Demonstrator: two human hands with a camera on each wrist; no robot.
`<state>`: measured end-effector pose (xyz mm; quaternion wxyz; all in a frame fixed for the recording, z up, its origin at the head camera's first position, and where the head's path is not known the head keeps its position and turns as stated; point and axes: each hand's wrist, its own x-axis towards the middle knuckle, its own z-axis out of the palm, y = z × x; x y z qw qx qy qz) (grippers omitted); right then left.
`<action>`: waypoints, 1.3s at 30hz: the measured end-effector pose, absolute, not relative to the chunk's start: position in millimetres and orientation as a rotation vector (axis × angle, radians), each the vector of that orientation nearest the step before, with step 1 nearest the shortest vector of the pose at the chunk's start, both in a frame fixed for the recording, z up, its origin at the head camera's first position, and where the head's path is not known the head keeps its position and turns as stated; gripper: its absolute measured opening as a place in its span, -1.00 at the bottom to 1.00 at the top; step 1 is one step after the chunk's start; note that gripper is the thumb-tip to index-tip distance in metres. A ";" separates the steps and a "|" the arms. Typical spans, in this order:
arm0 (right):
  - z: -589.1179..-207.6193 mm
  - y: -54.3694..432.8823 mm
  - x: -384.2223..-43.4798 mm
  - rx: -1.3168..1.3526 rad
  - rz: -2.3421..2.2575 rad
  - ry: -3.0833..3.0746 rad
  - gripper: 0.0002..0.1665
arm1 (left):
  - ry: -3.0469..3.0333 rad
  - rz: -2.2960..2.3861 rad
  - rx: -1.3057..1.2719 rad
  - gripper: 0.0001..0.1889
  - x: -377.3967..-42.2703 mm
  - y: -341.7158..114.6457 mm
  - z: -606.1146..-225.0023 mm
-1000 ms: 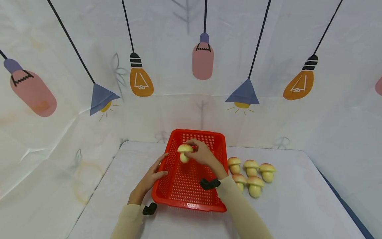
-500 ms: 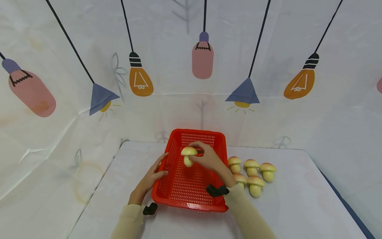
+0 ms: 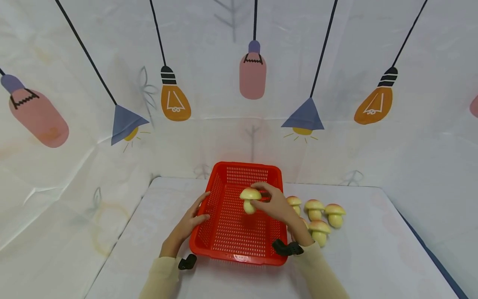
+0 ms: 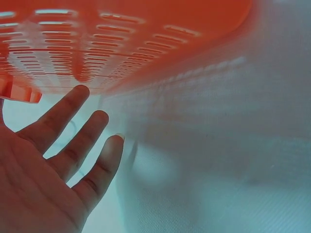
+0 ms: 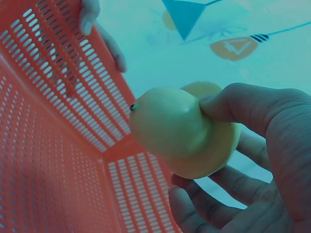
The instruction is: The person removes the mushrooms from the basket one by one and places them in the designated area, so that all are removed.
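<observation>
My right hand [image 3: 274, 204] pinches a toy mushroom [image 3: 250, 194] with a yellow cap and pale stem, above the red plastic basket [image 3: 239, 258]. In the right wrist view the thumb presses beside the mushroom's rounded stem [image 5: 167, 121], and the other fingers lie under the cap. My left hand [image 3: 188, 222] holds the basket's left rim. Its thumb reaches over the rim, while several fingers [image 4: 77, 145] stretch along the outside of the slotted wall [image 4: 97, 43]. The basket's floor shows in the head view.
Several more toy mushrooms [image 3: 315, 209] stand on the white table [image 3: 373, 249] right of the basket, partly behind my right forearm. A white cloth wall with printed lamps [image 3: 252, 77] rises behind the table's far edge. Black camera straps [image 3: 286, 248] sit on my wrists.
My right hand has moved right and slightly nearer over the basket with the toy mushroom, from near the left wall toward the middle. My left hand has stayed on the rim.
</observation>
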<state>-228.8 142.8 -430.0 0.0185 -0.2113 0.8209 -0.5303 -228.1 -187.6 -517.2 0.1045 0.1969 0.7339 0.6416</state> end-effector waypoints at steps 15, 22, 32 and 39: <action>-434.2 194.7 -215.0 -0.561 -1.767 2.556 -0.42 | 2.173 1.870 0.558 -0.21 -226.9 -188.5 -515.6; -432.9 214.0 -208.5 -0.468 -1.763 2.588 -0.40 | 2.176 1.865 0.544 -0.21 -227.2 -187.8 -515.1; -433.4 241.4 -197.3 -0.388 -1.775 2.641 -0.40 | 2.189 1.855 0.482 -0.21 -224.4 -186.5 -513.8; -436.0 260.7 -188.8 -0.274 -1.743 2.668 -0.38 | 2.210 1.836 0.459 -0.22 -223.9 -186.3 -513.8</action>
